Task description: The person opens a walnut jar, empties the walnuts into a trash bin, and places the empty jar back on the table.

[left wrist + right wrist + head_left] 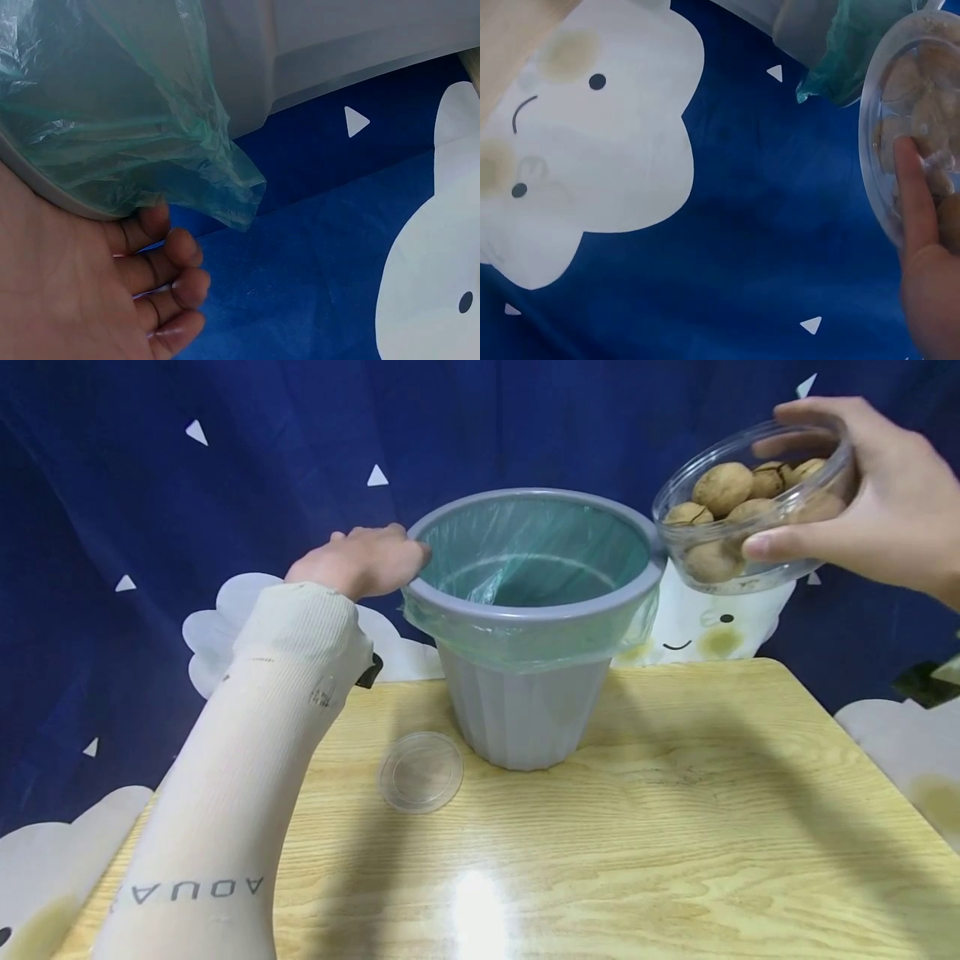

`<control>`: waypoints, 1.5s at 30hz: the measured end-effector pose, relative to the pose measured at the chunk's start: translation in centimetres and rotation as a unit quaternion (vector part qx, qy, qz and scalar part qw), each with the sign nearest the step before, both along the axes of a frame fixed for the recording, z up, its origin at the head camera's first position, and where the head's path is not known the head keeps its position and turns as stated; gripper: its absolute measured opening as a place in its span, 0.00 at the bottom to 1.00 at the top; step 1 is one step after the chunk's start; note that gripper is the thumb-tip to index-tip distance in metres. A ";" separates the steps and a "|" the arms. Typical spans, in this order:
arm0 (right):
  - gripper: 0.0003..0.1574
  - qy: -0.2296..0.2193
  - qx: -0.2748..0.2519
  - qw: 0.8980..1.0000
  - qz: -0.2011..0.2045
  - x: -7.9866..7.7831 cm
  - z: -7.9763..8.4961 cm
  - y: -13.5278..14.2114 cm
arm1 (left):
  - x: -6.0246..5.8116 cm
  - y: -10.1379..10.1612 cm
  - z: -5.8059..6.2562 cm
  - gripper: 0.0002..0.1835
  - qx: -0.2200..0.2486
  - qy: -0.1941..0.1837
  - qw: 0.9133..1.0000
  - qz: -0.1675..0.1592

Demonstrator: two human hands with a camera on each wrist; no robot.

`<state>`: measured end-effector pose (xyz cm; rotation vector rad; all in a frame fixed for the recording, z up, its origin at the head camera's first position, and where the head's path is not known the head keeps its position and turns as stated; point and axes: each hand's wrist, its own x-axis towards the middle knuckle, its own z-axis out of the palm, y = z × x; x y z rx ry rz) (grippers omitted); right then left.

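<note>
- Gripped between the thumb and fingers of the right hand [888,506] is a clear plastic bowl [765,579], tilted leftward, with walnuts [723,489] inside.
- The bowl is held above the table [675,843], just beside the right rim of a gray trash bin [525,714].
- The bin's left rim is held by the left hand [363,560], its fingers curled.
- The bin is lined with a green plastic bag [525,647].
- A clear round lid [422,772] is laid near its base.

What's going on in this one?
A person's right hand holds a clear bowl of walnuts, tilted towards a grey bin lined with a green bag. The left hand grips the bin's rim on the opposite side. A clear round lid lies on the table by the bin.
</note>
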<state>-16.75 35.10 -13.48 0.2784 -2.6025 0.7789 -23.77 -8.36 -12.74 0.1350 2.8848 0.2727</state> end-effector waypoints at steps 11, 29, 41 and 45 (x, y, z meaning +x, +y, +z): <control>0.60 -0.016 0.058 0.998 0.013 -0.7 1.1 -0.4 | -0.3 0.0 0.0 0.35 -0.003 0.003 1.000 -0.016; 0.64 -0.058 0.108 0.992 0.014 -1.0 3.6 -2.1 | -0.4 0.0 0.0 0.38 -0.008 0.003 1.000 -0.014; 0.67 -0.055 0.141 0.988 0.018 -1.5 4.7 -2.2 | -0.3 0.3 0.2 0.35 0.005 0.005 1.000 -0.016; 0.68 -0.057 0.152 0.987 0.012 -1.7 4.9 -2.2 | -0.3 0.3 0.2 0.36 0.004 0.001 1.000 -0.011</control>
